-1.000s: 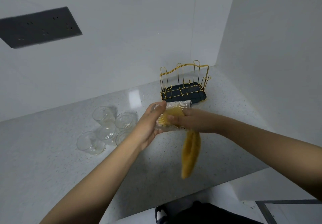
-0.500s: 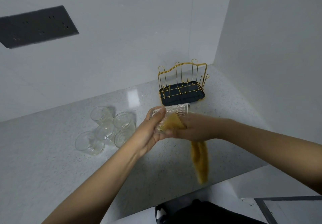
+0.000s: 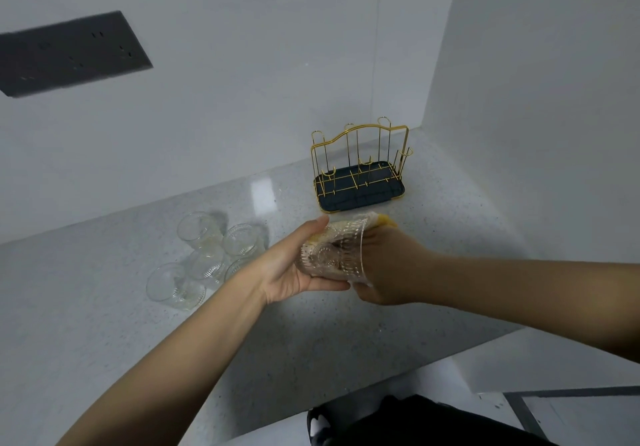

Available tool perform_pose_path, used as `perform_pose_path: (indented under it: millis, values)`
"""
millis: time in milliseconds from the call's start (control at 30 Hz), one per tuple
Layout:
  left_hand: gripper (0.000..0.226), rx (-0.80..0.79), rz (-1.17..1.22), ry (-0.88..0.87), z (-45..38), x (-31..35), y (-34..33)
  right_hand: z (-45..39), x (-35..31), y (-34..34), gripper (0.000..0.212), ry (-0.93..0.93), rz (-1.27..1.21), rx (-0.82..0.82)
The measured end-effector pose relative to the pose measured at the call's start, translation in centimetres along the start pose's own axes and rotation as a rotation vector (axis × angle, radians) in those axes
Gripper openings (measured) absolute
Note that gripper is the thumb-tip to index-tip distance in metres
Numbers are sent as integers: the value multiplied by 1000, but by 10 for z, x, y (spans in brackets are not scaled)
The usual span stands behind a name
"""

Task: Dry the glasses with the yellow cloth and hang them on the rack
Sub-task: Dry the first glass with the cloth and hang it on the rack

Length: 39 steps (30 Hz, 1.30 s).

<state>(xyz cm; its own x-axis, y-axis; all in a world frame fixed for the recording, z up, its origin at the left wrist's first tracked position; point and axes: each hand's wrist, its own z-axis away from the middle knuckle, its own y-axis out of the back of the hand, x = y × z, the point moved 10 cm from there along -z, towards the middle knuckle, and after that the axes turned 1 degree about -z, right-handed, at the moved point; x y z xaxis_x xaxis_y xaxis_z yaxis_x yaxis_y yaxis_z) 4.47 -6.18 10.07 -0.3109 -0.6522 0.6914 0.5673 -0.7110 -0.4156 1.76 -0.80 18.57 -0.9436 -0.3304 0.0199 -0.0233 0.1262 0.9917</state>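
A patterned clear glass [image 3: 333,252] lies on its side in the air over the counter, between both hands. My left hand [image 3: 290,265] grips its base end, thumb on top and fingers underneath. My right hand [image 3: 388,265] is at the glass's open end and holds the yellow cloth [image 3: 383,219], of which only a small corner shows above the hand. The gold wire rack [image 3: 360,165] with a dark tray stands behind the hands, with no glass on it. Several clear glasses [image 3: 204,255] stand grouped on the counter to the left.
The speckled grey countertop [image 3: 346,341] runs into a corner of white walls; its front edge lies below my arms. A dark socket panel [image 3: 69,52] is on the back wall at upper left. A dark-clothed leg shows at the bottom.
The long hanging tail of the yellow cloth is gone from view, gathered into my right hand. The glass has turned in my hands and sits slightly lower.
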Motion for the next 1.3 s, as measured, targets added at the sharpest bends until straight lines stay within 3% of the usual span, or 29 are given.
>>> perform_pose_path:
  millis: [100,233,400,500,633,800,1000,1133,1300]
  values:
    - [54,0,-8,-11,-1,4,2,-4,1,5,54,-32,-61,60]
    - [54,10,29,-44,-2,7,2,-4,7,-8,48,-123,-228,-85]
    - [51,51,123,-112,-5,3,3,2,25,-19,33,-334,-627,-149]
    - [44,73,172,-165,-5,8,8,7,35,-16,26,-448,-829,-87]
    - [47,61,225,-207,-4,15,6,17,52,-2,5,-626,-1039,154]
    - [62,38,361,-292,-10,24,-1,37,73,14,28,-901,-1178,573]
    - [59,122,586,-416,-14,28,8,54,90,12,20,-1031,-1629,1018]
    - [62,140,549,-480,-11,37,2,51,82,-4,14,-1112,-1642,1039]
    - [63,132,377,-449,-8,34,-8,27,68,2,23,-913,-1682,1022]
